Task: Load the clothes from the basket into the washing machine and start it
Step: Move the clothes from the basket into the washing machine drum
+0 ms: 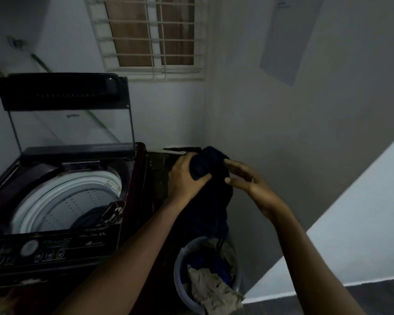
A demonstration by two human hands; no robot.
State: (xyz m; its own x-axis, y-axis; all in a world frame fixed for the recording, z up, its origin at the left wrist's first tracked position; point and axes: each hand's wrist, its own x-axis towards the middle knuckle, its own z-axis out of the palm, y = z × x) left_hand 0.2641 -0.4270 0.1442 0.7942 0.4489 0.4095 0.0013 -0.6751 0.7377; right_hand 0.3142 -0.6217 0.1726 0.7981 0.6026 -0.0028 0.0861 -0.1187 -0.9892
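A dark navy garment (210,189) hangs in the air above the laundry basket (180,267), its lower end trailing into it. My left hand (184,178) grips its bunched top. My right hand (248,178) touches the cloth from the right, fingers partly apart. The basket is round and grey, on the floor at the bottom centre, with a beige cloth (212,292) and blue clothes (216,264) inside. The top-load washing machine (127,201) stands to the left with its lid (64,110) raised. Its white drum (66,201) holds a dark item low down.
The machine's control panel (43,251) with a round dial and buttons faces me at lower left. A barred window (150,35) is in the wall behind. A white wall corner closes the space on the right; dark floor shows at lower right.
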